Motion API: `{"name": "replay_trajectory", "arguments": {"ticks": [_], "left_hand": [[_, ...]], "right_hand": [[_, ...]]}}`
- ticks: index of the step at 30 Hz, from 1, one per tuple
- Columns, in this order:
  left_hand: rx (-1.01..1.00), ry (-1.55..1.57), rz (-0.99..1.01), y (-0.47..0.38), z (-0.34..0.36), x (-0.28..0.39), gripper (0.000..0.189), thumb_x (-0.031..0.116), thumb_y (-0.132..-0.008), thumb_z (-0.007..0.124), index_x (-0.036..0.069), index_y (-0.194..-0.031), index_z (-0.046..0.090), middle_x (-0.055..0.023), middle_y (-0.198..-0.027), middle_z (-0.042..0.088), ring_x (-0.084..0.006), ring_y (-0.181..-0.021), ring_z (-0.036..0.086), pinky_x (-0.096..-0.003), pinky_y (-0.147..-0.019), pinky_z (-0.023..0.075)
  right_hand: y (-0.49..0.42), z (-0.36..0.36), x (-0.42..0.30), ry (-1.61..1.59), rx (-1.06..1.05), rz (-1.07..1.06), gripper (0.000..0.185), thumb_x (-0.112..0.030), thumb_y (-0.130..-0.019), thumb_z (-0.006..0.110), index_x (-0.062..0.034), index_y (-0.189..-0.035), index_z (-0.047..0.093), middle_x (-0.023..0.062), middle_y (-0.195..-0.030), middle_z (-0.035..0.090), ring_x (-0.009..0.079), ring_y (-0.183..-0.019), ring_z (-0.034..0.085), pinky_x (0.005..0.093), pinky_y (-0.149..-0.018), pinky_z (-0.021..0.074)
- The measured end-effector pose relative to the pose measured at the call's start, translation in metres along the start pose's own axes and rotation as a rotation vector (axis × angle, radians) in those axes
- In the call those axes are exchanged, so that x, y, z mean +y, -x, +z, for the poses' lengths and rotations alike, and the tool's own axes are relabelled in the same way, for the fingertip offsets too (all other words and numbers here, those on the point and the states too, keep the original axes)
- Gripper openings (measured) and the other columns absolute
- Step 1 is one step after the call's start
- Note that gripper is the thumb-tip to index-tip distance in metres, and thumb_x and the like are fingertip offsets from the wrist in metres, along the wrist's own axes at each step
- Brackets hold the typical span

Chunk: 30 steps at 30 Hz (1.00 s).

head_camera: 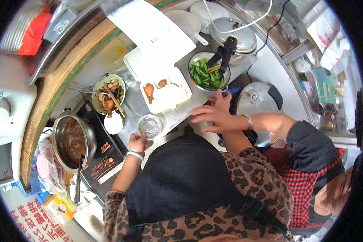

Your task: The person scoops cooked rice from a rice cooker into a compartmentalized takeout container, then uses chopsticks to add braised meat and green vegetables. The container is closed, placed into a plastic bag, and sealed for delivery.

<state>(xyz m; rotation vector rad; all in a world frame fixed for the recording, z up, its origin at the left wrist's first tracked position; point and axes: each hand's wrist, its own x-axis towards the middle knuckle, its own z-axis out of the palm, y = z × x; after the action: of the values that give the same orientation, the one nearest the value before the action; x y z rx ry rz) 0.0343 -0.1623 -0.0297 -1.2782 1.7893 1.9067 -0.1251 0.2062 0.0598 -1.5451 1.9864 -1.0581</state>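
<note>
My left hand [137, 143] has its fingers at the rim of a clear plastic bowl [150, 127] by the counter edge. My right hand [223, 101] reaches up beside the handle of an enamel pot of green vegetables [204, 75]; a co-worker's hand crosses over it and hides part of it, so its grip is unclear. Black-handled tongs [229, 53] and chopsticks rest in that pot. Between my hands, further back, lies an open white takeaway box [166, 106] with a chicken drumstick [149, 93], a brown egg [162, 83] and rice [180, 91].
On the left are a bowl of braised meat [104, 103] with chopsticks and a spoon, a white lid [113, 123], and a steel pot of brown sauce [71, 142] with a ladle. A pressure cooker [257, 98] and a co-worker's arm [270, 122] are at the right.
</note>
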Motion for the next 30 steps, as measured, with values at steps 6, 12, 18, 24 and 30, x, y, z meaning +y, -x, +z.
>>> {"name": "replay_trajectory", "arguments": {"ticks": [6, 12, 18, 24, 30], "left_hand": [[0.212, 0.222, -0.023, -0.025, -0.022, -0.030, 0.021, 0.009, -0.088, 0.064, 0.007, -0.100, 0.046, -0.0067, -0.079, 0.059, -0.0172, -0.058, 0.059, -0.0273, -0.040, 0.0338], [0.479, -0.472, 0.387, 0.022, -0.005, -0.001, 0.073, 0.029, -0.084, 0.072, -0.008, -0.134, 0.033, -0.0247, -0.113, 0.053, -0.0335, -0.102, 0.055, -0.0449, -0.086, 0.0466], [0.469, -0.886, 1.355, -0.002, 0.027, 0.157, 0.082, 0.022, -0.077, 0.076, -0.007, -0.139, 0.030, -0.0341, -0.131, 0.039, -0.0477, -0.116, 0.044, -0.0484, -0.102, 0.0359], [0.232, -1.118, 0.870, -0.107, 0.097, 0.269, 0.066, 0.027, -0.080, 0.069, 0.000, -0.135, 0.042, -0.0276, -0.131, 0.047, -0.0439, -0.118, 0.047, -0.0477, -0.099, 0.0393], [0.216, -1.287, 0.794, -0.128, 0.121, 0.272, 0.056, 0.030, -0.085, 0.061, 0.003, -0.132, 0.047, -0.0250, -0.128, 0.051, -0.0409, -0.115, 0.051, -0.0462, -0.096, 0.0426]], "right_hand": [[-0.003, 0.037, 0.142, -0.818, 1.343, -0.038, 0.042, -0.029, -0.101, 0.046, -0.0306, -0.142, 0.046, 0.0004, -0.140, 0.048, 0.0244, -0.112, 0.050, 0.0396, -0.097, 0.0414], [0.001, 0.045, 0.116, -0.697, 1.497, 0.943, 0.058, -0.010, -0.089, 0.059, -0.0045, -0.141, 0.032, 0.0133, -0.101, 0.061, 0.0174, -0.076, 0.063, 0.0307, -0.055, 0.0508], [0.015, 0.055, 0.112, -0.355, 1.331, 1.172, 0.065, -0.030, -0.084, 0.071, 0.0039, -0.132, 0.043, 0.0128, -0.097, 0.064, 0.0217, -0.081, 0.063, 0.0329, -0.071, 0.0508], [0.035, -0.042, 0.169, -0.690, 1.547, 0.958, 0.063, -0.037, -0.083, 0.071, -0.0022, -0.130, 0.049, 0.0067, -0.107, 0.062, 0.0134, -0.085, 0.055, 0.0262, -0.062, 0.0413], [0.012, -0.093, 0.161, -1.100, 1.335, 0.852, 0.041, -0.035, -0.094, 0.061, -0.0032, -0.119, 0.056, 0.0071, -0.105, 0.062, 0.0183, -0.095, 0.055, 0.0339, -0.081, 0.0444]]}}
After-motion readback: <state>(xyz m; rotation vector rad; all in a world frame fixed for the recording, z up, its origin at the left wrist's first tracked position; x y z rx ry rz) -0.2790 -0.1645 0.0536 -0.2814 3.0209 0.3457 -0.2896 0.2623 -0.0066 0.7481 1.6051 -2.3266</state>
